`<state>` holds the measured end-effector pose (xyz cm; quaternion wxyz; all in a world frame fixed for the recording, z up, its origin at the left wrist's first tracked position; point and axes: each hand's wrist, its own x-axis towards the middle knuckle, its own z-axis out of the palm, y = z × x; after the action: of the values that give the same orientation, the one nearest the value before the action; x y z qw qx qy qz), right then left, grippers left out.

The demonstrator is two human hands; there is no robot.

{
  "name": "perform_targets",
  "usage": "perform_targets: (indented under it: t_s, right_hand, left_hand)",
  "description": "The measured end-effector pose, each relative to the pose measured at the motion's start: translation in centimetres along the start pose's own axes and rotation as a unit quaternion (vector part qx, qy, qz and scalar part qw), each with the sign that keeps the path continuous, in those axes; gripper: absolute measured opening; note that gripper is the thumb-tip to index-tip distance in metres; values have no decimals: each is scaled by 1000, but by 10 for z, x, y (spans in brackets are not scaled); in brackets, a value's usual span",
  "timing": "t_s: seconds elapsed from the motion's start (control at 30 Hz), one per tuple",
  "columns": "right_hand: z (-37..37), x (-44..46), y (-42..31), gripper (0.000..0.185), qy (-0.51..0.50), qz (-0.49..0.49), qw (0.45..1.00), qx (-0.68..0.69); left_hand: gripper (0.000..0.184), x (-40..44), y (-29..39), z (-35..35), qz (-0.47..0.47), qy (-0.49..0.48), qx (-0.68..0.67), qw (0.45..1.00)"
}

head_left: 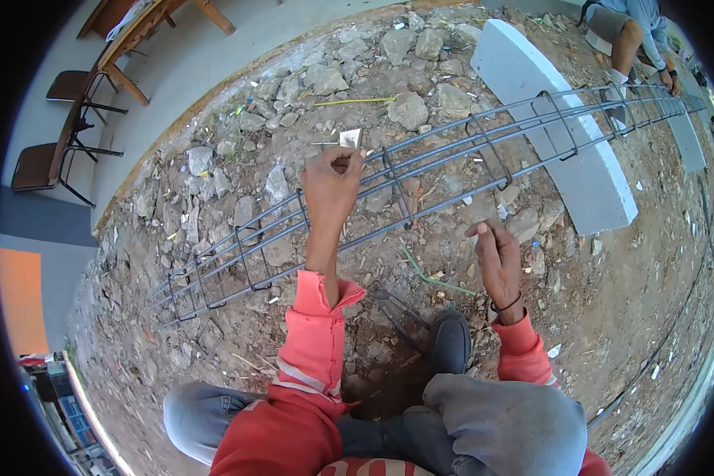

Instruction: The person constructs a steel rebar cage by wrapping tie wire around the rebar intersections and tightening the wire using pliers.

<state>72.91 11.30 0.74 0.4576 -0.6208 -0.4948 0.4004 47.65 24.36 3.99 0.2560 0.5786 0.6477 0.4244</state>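
Observation:
A long rebar cage of steel bars and bent stirrups runs across from lower left to upper right. My left hand is over its upper bars, thumb and fingers pinched together just left of a stirrup; what they hold is too small to make out. On the near side of the lower bar, my right hand is raised off the cage, fingers partly stretched and apart, with nothing clearly in it. Long-handled pincers lie on the ground beside my dark shoe.
A pale slab lies under the cage at right. Another person sits at the far end, hands near the bars. Broken stones cover the ground. Chairs and a wooden table stand at upper left.

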Motion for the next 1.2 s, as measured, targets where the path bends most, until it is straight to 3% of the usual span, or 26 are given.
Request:
perform_targets:
  t_s: [0.07, 0.1, 0.17, 0.3, 0.37, 0.5, 0.6, 0.77, 0.93, 1.0, 1.03, 1.1, 1.2]
  right_hand:
    - [24, -32, 9, 37, -116, 94, 977, 153]
    - [36, -43, 16, 37, -126, 96, 975, 153]
    - [59, -58, 30, 34, -134, 168, 945, 248]
    - [86, -52, 34, 33, -127, 216, 930, 270]
    - [91, -41, 32, 33, -119, 218, 924, 290]
    - [97, -25, 26, 32, -122, 196, 916, 328]
    - [99, -18, 17, 32, -123, 192, 914, 335]
    - [102, -9, 17, 33, -106, 178, 925, 319]
    - [97, -4, 22, 29, -121, 190, 926, 303]
    - [93, -1, 25, 21, -124, 123, 977, 120]
    - [89, -1, 13, 21, -124, 123, 977, 120]
    - [75, -3, -17, 28, -166, 38, 967, -188]
    - [76, -11, -26, 35, -125, -1, 953, -277]
  left_hand:
    - [28, -14, -10, -7, -105, -112, -8, 988]
    - [28, -22, -17, -5, -113, -105, -7, 988]
    - [31, -36, -30, 2, -43, -221, 3, 974]
    - [33, -51, -33, 5, 40, -213, 67, 974]
    - [36, -54, -28, 2, -14, -234, 53, 971]
    - [37, -54, -16, 4, -26, -267, -12, 963]
    - [28, -60, -10, 10, -19, -284, -52, 957]
    - [26, -67, -5, 24, -112, -209, -153, 960]
    - [31, -72, 5, 30, -144, -159, -109, 971]
    - [36, -74, 9, 30, -163, -146, -88, 972]
    - [36, -76, 8, 32, -159, -130, -92, 974]
    - [36, -78, 7, 34, -155, -115, -96, 977]
    - [36, -81, 8, 36, -172, -102, -113, 973]
